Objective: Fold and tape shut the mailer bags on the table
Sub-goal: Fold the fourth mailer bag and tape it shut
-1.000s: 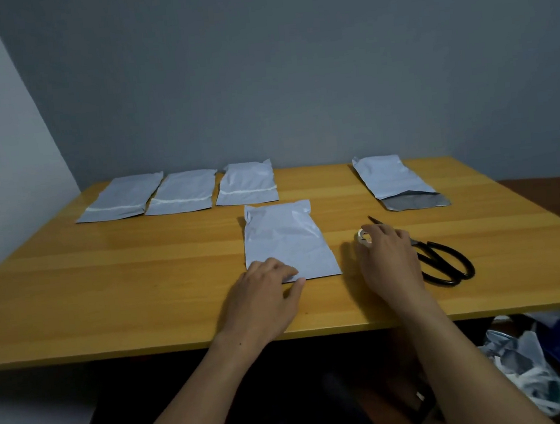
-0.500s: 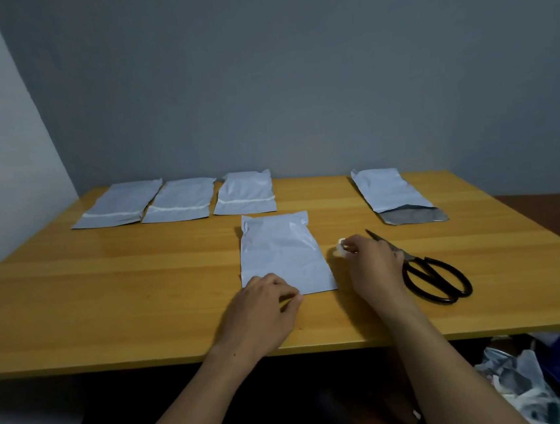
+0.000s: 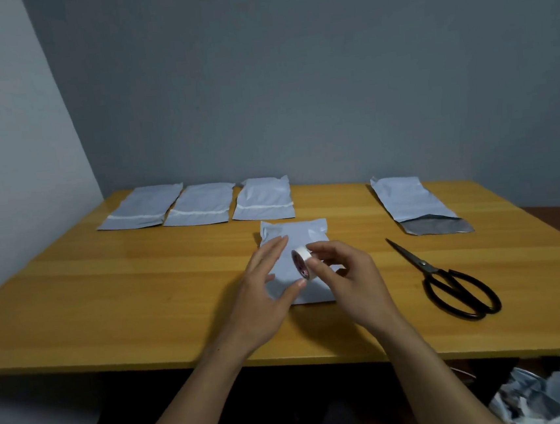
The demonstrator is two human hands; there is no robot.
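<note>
Right hand (image 3: pixel 350 277) pinches a small white tape roll (image 3: pixel 301 261) between thumb and fingers, above the folded mailer bag (image 3: pixel 294 232) lying mid-table. Left hand (image 3: pixel 262 295) is spread with fingers straight, just left of the roll, thumb tip at its lower edge. Three taped mailer bags (image 3: pixel 202 204) lie in a row, far left. An unsealed mailer bag (image 3: pixel 410 199) lies far right, dark lining showing at its mouth; contents cannot be told. Black scissors (image 3: pixel 425 263) lie closed on the table (image 3: pixel 109 296).
</note>
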